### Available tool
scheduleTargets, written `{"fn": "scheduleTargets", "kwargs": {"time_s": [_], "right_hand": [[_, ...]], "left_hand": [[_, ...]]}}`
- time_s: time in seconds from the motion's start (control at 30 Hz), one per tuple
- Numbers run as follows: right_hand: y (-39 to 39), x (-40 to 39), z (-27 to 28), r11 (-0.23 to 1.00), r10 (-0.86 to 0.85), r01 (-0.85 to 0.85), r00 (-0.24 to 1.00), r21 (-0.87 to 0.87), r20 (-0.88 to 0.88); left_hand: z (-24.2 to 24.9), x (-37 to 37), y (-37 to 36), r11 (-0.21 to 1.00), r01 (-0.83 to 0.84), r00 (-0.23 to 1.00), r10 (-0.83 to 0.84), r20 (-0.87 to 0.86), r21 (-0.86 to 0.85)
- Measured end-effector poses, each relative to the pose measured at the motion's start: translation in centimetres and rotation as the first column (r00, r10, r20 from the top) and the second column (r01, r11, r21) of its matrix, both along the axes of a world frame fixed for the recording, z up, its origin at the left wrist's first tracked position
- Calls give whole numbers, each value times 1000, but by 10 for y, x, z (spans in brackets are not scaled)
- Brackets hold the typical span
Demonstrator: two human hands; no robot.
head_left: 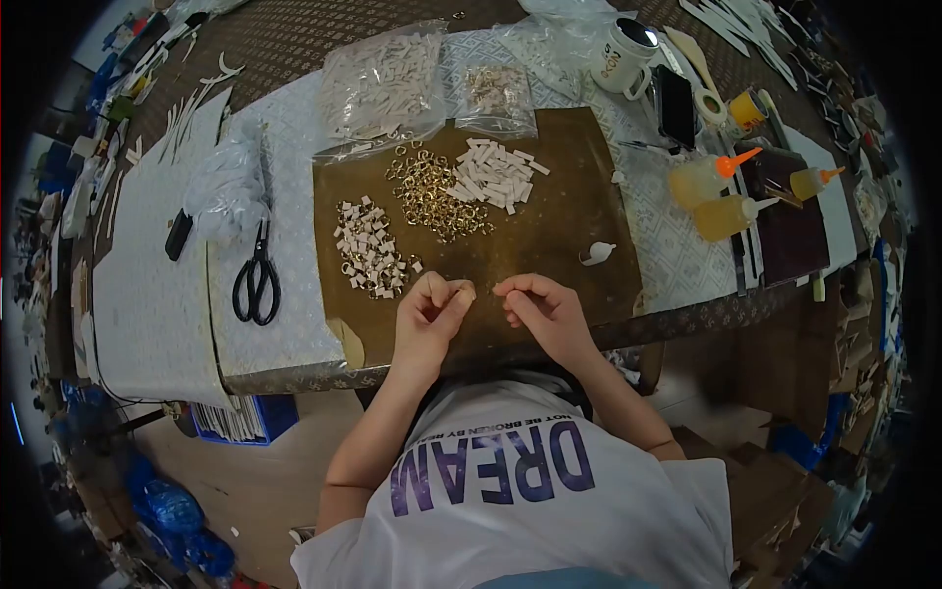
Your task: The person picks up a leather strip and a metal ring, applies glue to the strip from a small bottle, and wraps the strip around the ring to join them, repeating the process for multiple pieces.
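Over the front part of a brown mat (569, 147), my left hand (439, 302) is closed, thumb against fingers, on a small pale piece too tiny to make out well. Just to its right, my right hand (535, 302) has its fingers curled and pinched; what they hold, if anything, is too small to tell. Beyond the hands lie a pile of gold-coloured metal rings (432, 191) and a pile of pale flat strips (496, 175). A pile of pale pieces joined with rings (371, 247) sits left of my left hand. A small white object (597, 253) rests on the mat at the right.
Two clear bags (385, 83) (496, 96) of small parts lie at the mat's back edge. Black scissors (257, 287) are at the left. At the right stand glue bottles (724, 218), a white mug (625, 61) and a phone (675, 108).
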State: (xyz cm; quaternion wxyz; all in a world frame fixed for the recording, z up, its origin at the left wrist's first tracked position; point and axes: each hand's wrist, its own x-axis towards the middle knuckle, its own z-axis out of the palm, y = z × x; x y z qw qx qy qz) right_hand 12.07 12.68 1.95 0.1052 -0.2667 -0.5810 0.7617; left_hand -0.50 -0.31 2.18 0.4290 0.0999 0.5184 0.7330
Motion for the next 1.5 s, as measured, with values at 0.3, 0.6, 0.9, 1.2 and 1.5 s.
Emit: {"fn": "scheduleTargets", "kwargs": {"time_s": [0.3, 0.6, 0.9, 1.2, 1.5], "right_hand": [[1, 1, 8, 897, 84, -40, 993, 440, -82], [1, -2, -14, 966, 119, -107, 992, 237, -37], [-9, -28, -31, 995, 43, -34, 994, 92, -103], [16, -16, -19, 994, -89, 89, 996, -57, -9], [18, -2, -16, 989, -149, 147, 986, -36, -78]], "left_hand": [[-11, 8, 0, 998, 51, 914, -34, -405, 31], [-5, 8, -3, 993, 76, 910, -106, -400, -89], [-8, -28, -9, 885, -315, 528, -136, -838, -342], [-25, -52, 24, 896, -370, 84, -230, -969, -245], [-25, -54, 47, 886, -326, 75, -324, -943, -330]]}}
